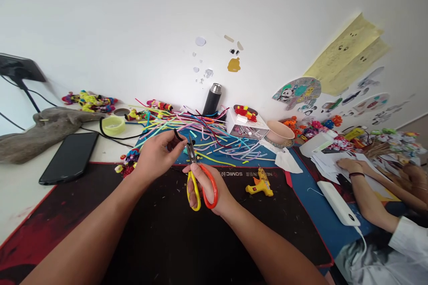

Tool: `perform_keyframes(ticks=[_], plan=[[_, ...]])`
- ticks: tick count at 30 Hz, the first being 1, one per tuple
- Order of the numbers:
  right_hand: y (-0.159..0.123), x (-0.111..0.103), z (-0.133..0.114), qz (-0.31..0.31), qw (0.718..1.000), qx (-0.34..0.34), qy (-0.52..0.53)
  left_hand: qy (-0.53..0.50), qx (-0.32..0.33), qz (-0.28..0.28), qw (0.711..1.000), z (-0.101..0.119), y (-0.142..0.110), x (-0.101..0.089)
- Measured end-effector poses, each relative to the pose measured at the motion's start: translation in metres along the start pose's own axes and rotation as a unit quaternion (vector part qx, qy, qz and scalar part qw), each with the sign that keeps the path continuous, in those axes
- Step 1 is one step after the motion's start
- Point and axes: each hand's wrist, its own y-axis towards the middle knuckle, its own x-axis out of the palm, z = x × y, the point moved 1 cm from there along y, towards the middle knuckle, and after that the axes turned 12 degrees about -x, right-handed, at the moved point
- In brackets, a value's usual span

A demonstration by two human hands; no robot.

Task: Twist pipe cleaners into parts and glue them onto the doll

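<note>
My right hand (214, 187) is closed round a pair of scissors (210, 193) with one yellow and one orange-red handle, blades pointing up and slightly apart. Close beside the blades, my left hand (157, 153) pinches a short black strip (177, 135); whether it is fabric or pipe cleaner I cannot make out. A small doll-like figure in red and blue (129, 162) lies partly hidden behind my left wrist. Behind both hands spreads a loose heap of coloured pipe cleaners (200, 125).
A yellow glue gun (260, 185) rests on the black desk mat (160, 240). Left are a phone (69, 157) and a roll of tape (113, 126). A black flask (211, 100), white box (247, 128) and pink bowl (280, 133) stand behind. Another person's arm (371, 196) rests on papers at right.
</note>
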Motion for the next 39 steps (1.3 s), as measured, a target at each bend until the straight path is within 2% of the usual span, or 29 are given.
perform_keyframes(ticks=[5,21,29,35,39], plan=[[-0.001,0.000,0.000,0.007,1.000,-0.013,-0.008,-0.007,-0.008,-0.026,1.000,0.001,0.001,0.000],[-0.003,-0.001,0.003,0.011,1.000,-0.008,-0.016,0.006,-0.006,-0.043,0.999,-0.002,0.002,0.001],[-0.006,0.001,0.010,0.012,0.998,0.068,0.004,0.097,0.011,-0.079,0.992,-0.012,0.005,0.003],[-0.005,0.003,0.021,0.011,0.992,0.126,0.028,0.175,0.033,-0.111,0.978,-0.025,0.008,0.010],[-0.006,0.005,0.026,0.013,0.987,0.153,0.034,0.237,0.016,-0.146,0.960,-0.028,0.008,0.013]])
